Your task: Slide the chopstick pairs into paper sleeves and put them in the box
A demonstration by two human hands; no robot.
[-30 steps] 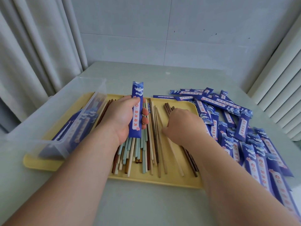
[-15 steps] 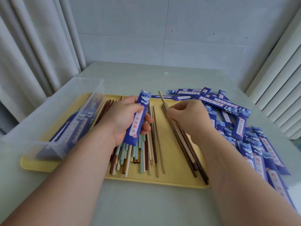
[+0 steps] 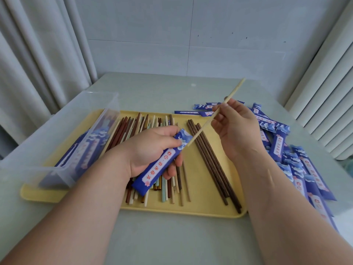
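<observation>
Box on tray, sleeve pile beside

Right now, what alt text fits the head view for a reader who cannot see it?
A person's right hand pinches a pale chopstick, its tip at the mouth of a blue paper sleeve gripped by the left hand, above a yellow tray of loose chopsticks. A clear box stands left; more sleeves lie piled right.
</observation>
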